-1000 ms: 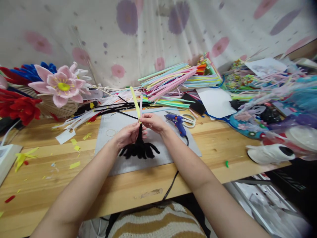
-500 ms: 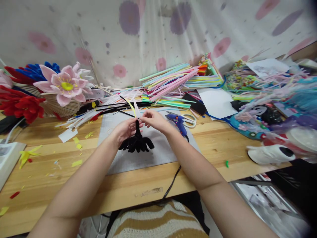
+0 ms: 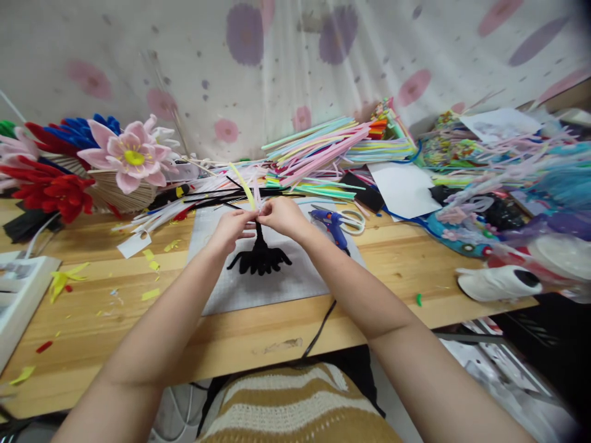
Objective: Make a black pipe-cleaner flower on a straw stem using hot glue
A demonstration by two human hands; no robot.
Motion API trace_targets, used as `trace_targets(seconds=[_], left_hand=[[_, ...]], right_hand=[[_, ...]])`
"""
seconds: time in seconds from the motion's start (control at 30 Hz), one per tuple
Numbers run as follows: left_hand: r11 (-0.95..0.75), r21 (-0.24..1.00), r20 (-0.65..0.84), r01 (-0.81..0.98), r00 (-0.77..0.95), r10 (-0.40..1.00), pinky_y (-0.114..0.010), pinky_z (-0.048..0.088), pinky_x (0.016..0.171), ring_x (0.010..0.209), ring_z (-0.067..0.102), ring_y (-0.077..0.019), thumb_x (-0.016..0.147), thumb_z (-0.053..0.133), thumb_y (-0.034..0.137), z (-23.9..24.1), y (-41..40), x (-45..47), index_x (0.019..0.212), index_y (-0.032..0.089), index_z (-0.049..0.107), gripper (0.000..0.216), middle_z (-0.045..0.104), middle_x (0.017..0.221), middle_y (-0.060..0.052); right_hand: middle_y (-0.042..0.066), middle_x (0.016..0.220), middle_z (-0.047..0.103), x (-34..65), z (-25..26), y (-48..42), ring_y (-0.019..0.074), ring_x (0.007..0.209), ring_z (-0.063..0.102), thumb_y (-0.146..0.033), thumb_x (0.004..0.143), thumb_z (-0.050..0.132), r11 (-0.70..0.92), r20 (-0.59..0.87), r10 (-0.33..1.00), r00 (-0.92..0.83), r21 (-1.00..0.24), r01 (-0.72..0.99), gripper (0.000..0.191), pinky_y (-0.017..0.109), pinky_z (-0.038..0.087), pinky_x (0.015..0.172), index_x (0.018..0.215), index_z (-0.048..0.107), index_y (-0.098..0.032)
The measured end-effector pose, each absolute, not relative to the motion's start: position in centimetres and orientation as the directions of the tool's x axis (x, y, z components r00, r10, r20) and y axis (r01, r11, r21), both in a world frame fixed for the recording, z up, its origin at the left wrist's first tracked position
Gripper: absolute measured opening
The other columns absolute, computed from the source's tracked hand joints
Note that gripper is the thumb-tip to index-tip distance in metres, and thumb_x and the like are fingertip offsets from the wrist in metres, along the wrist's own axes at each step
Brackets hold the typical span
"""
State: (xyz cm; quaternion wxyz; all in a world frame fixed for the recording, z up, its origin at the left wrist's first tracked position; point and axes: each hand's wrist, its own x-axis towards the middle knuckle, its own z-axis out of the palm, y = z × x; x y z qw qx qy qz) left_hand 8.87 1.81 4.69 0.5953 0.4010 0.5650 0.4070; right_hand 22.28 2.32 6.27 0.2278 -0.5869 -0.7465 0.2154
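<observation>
A black pipe-cleaner flower (image 3: 259, 258) hangs head down over the grey mat (image 3: 277, 295), its petals spread and its wrapped stem pointing up. My left hand (image 3: 234, 227) pinches the stem's upper end from the left, thumb and forefinger closed, the other fingers loosely out. My right hand (image 3: 279, 214) is closed at the same spot from the right, its fingertips meeting the left ones. Above the fingers stick out a yellow pipe cleaner (image 3: 243, 183), pale pinkish-white strands and thin black ends. The exact grip point is partly hidden by the fingers.
A blue glue gun (image 3: 333, 224) and white-handled scissors (image 3: 353, 221) lie right of my hands. Bundles of coloured pipe cleaners (image 3: 318, 151) line the back. Finished flowers (image 3: 132, 157) stand at left, near yellow scraps (image 3: 67, 280). A white spool (image 3: 498, 283) lies at right.
My left hand has shifted up the stem beside the right hand, so more of the black flower shows. The yellow pipe cleaner stands out higher. The view has moved slightly.
</observation>
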Motion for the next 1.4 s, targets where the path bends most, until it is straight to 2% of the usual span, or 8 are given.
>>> trace_targets(seconds=[0.1, 0.3, 0.47, 0.7, 0.83, 0.97, 1.17, 1.4], left_hand=[[0.324, 0.942, -0.329, 0.089, 0.044, 0.943, -0.028, 0.048, 0.048, 0.047, 0.056, -0.0140, 0.056, 0.072, 0.033, 5.3, 2.1, 8.4, 0.061, 0.012, 0.061, 0.024, 0.061, 0.060, -0.005], [0.243, 0.949, -0.247, 0.203, -0.005, 0.969, -0.027, 0.046, 0.044, 0.038, 0.053, -0.0136, 0.056, 0.073, 0.026, 5.2, 2.8, 8.3, 0.050, 0.012, 0.057, 0.022, 0.055, 0.045, -0.004], [0.196, 0.943, -0.192, 0.270, -0.043, 0.981, -0.029, 0.047, 0.045, 0.039, 0.053, -0.0147, 0.065, 0.066, 0.027, 4.6, 2.5, 8.6, 0.050, 0.014, 0.054, 0.023, 0.053, 0.042, -0.003], [0.215, 0.972, -0.217, 0.095, 0.003, 0.976, -0.025, 0.048, 0.046, 0.044, 0.055, -0.0116, 0.064, 0.068, 0.030, 4.4, 1.6, 8.6, 0.054, 0.012, 0.055, 0.024, 0.055, 0.049, -0.002], [0.235, 0.972, -0.235, 0.013, 0.006, 0.972, -0.026, 0.050, 0.048, 0.049, 0.059, -0.0135, 0.064, 0.067, 0.034, 4.4, 1.0, 8.9, 0.063, 0.012, 0.056, 0.025, 0.061, 0.058, -0.004], [0.264, 0.962, -0.265, -0.069, 0.000, 0.964, -0.024, 0.049, 0.049, 0.053, 0.063, -0.0159, 0.065, 0.067, 0.036, 4.4, 0.3, 9.4, 0.064, 0.012, 0.056, 0.026, 0.063, 0.058, -0.005], [0.293, 0.952, -0.296, -0.091, -0.021, 0.955, -0.022, 0.048, 0.048, 0.051, 0.061, -0.0143, 0.067, 0.066, 0.030, 4.3, -0.3, 9.7, 0.062, 0.011, 0.055, 0.022, 0.061, 0.054, -0.003], [0.222, 0.971, -0.230, -0.084, -0.102, 0.968, -0.024, 0.048, 0.047, 0.045, 0.058, -0.0122, 0.071, 0.058, 0.020, 3.8, -0.1, 9.9, 0.063, 0.012, 0.053, 0.012, 0.056, 0.049, 0.001]], right_hand=[[0.004, 0.062, 0.064, 21.9, 6.1, 2.4, 0.0137, 0.057, 0.055, -0.031, 0.066, 0.059, 0.225, 0.066, 0.970, -0.235, -0.616, 0.755, 0.016, 0.024, 0.034, 0.054, 0.062, 0.066, -0.017], [0.004, 0.055, 0.062, 21.4, 6.1, 2.0, 0.0140, 0.055, 0.056, -0.029, 0.066, 0.057, 0.214, 0.061, 0.971, -0.232, -0.654, 0.725, 0.017, 0.024, 0.037, 0.054, 0.060, 0.067, -0.017], [0.004, 0.047, 0.058, 21.7, 5.6, 2.4, 0.0125, 0.049, 0.056, -0.027, 0.065, 0.056, 0.124, -0.018, 0.975, -0.221, -0.779, 0.615, 0.019, 0.023, 0.041, 0.051, 0.054, 0.064, -0.015], [0.003, 0.049, 0.059, 22.0, 4.2, 2.7, 0.0105, 0.046, 0.056, -0.021, 0.065, 0.055, -0.010, -0.108, 0.967, -0.230, -0.922, 0.388, 0.015, 0.022, 0.046, 0.049, 0.054, 0.059, -0.013], [0.003, 0.050, 0.060, 22.0, 3.7, 2.9, 0.0114, 0.047, 0.057, -0.024, 0.066, 0.056, 0.055, -0.026, 0.984, -0.178, -0.898, 0.436, 0.015, 0.023, 0.047, 0.050, 0.056, 0.061, -0.014], [0.003, 0.054, 0.062, 21.8, 3.6, 2.8, 0.0135, 0.052, 0.060, -0.026, 0.067, 0.056, 0.060, -0.010, 0.986, -0.166, -0.908, 0.414, 0.015, 0.024, 0.048, 0.053, 0.060, 0.062, -0.014], [0.002, 0.055, 0.063, 21.9, 3.6, 2.2, 0.0115, 0.052, 0.061, -0.022, 0.067, 0.054, 0.066, -0.010, 0.984, -0.178, -0.908, 0.413, 0.014, 0.020, 0.047, 0.051, 0.060, 0.062, -0.013], [0.002, 0.056, 0.064, 22.1, 3.7, 1.7, 0.0089, 0.052, 0.060, -0.019, 0.068, 0.053, 0.075, -0.001, 0.984, -0.181, -0.908, 0.412, 0.012, 0.017, 0.046, 0.051, 0.064, 0.062, -0.013]])
